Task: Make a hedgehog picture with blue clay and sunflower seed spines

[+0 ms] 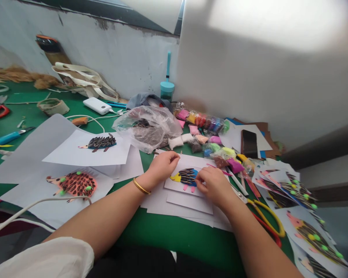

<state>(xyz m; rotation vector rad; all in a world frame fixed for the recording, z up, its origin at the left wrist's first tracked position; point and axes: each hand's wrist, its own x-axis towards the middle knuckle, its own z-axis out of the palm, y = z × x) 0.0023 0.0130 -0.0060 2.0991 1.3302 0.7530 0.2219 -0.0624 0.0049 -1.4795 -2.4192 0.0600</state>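
Observation:
A small hedgehog figure [188, 177] lies on white paper [174, 187] in front of me. It has a yellow face, a blue body, pink feet and rows of dark striped seeds on its back. My right hand [215, 182] is at the figure's right end, with thumb and fingers pinched together against the blue part. Whatever those fingertips hold is hidden. My left hand [163, 166] hovers above the paper's upper left edge, its fingers closed in a pinch. I cannot make out what is in them.
Behind the paper are a clear plastic bag [150, 127] of seeds and several coloured clay packets [194, 130]. Yellow-and-red-handled scissors [268, 222] lie at right beside finished hedgehog pictures [310, 231]. More hedgehog sheets [60, 156] and a white cable [26, 208] are at left.

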